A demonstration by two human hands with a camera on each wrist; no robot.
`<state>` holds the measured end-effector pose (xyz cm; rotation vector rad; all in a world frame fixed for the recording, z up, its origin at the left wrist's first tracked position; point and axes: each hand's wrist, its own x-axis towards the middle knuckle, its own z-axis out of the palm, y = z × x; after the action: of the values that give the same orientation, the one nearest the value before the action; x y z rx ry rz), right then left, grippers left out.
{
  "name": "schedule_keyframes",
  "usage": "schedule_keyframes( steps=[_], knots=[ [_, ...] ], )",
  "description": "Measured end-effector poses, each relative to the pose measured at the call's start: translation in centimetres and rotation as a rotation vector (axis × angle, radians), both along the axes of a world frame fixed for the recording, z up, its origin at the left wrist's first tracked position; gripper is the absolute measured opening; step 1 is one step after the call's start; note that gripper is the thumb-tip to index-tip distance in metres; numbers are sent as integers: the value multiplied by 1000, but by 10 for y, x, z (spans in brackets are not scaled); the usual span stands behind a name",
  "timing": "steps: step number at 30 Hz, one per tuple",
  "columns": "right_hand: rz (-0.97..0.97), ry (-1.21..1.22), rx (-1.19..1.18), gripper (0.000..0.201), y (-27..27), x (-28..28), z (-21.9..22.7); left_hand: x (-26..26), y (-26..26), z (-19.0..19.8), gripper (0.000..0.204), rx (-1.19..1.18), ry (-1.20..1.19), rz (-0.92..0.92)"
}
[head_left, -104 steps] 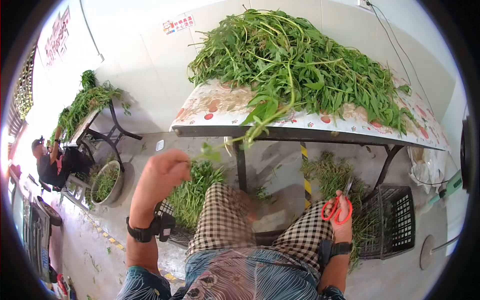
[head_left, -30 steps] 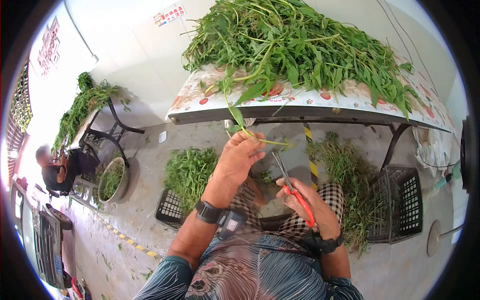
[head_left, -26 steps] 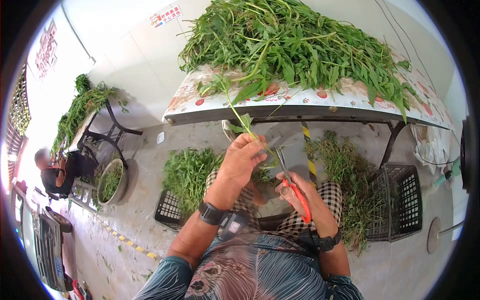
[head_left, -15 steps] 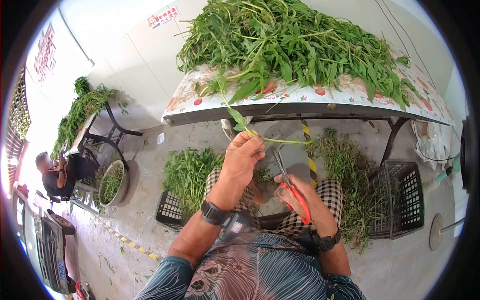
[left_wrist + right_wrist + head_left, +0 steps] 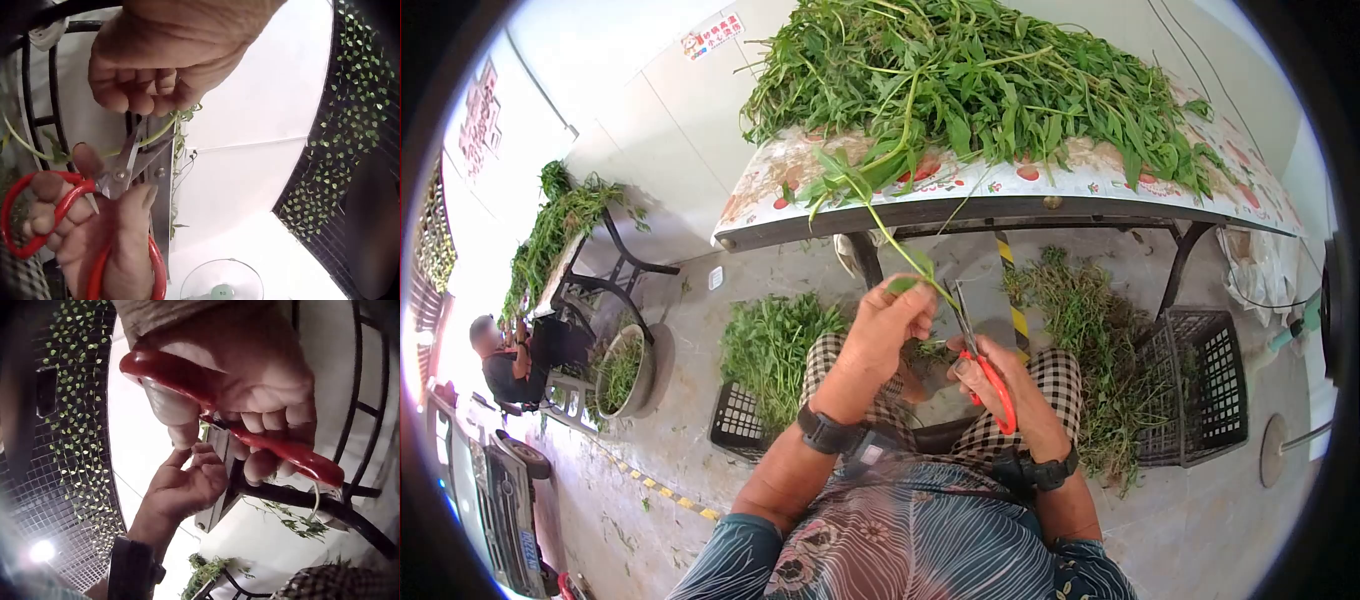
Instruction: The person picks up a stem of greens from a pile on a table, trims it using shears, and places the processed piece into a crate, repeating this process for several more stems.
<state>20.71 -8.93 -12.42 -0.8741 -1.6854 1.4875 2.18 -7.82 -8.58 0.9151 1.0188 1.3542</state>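
Observation:
In the head view my left hand pinches a green leafy stem between thumb and fingertips. The stem's leafy top reaches up over the table's front edge. My right hand grips red-handled scissors, thumb and fingers through the loops, just right of the left hand. Their blades point up, close to the stem below the pinch. In the left wrist view the scissors have their blades parted, and the stem curves past them. The right wrist view shows the scissors' handles in my palm; the blades are mostly hidden.
A large heap of leafy stems covers the table. Below stand a crate of greens at left and a black crate beside loose stems at right. Another person sits far left near a basin.
Earlier my hands were far apart; the left came right with the stem and the right raised the scissors to it. Lately the stem's lower end has swung from pointing right towards the blades.

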Motion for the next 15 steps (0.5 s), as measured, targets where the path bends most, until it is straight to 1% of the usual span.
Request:
schedule_keyframes(
  steps=[3, 6, 9, 12, 15],
  knots=[
    [47, -52, -34, 40, 0, 0, 2, -13, 5, -3, 12, 26, 34, -11],
    [41, -35, 18, 39, -1, -3, -2, -12, 6, -4, 12, 27, 35, 26],
    [36, 45, 64, 37, -1, -4, -7, -8, 11, -4, 9, 3, -1, 91],
    [47, 80, 18, 36, 0, -3, -9, -12, 13, 3, 8, 68, -206, 28],
    [62, 30, -66, 36, 1, -2, -5, -16, 16, 2, 11, 102, -377, -72]
  ],
)
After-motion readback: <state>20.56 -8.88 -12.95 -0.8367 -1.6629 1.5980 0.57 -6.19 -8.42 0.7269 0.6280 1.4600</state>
